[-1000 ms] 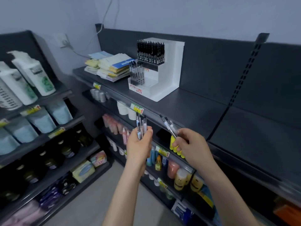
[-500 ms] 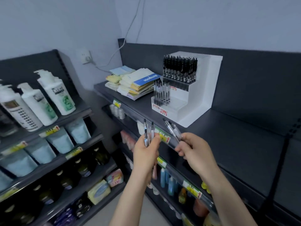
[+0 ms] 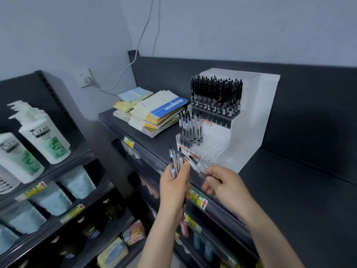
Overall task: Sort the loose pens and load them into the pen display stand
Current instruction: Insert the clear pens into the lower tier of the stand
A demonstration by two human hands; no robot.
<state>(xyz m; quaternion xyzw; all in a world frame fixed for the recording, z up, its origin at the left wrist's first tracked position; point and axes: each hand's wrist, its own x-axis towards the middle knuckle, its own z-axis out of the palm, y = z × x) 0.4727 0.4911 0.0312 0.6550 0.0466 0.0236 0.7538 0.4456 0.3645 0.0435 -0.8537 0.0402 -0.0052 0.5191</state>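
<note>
From my feed, the left hand (image 3: 173,188) grips a bunch of pens (image 3: 171,161) upright, off the shelf's (image 3: 280,200) front edge; the right hand (image 3: 225,185) pinches one clear pen (image 3: 195,165), tilted, just before the stand (image 3: 249,122) near that edge

A stack of pale yellow paper notebooks (image 3: 154,115), the top one blue-banded, is lying far left on the dark grey metal shelf (image 3: 280,200). White plastic pump bottles (image 3: 45,136) are standing on the left rack (image 3: 63,167), with pale blue pouches (image 3: 78,183) sitting below. A grey cable (image 3: 143,33) is hanging from a white wall socket (image 3: 85,77).
</note>
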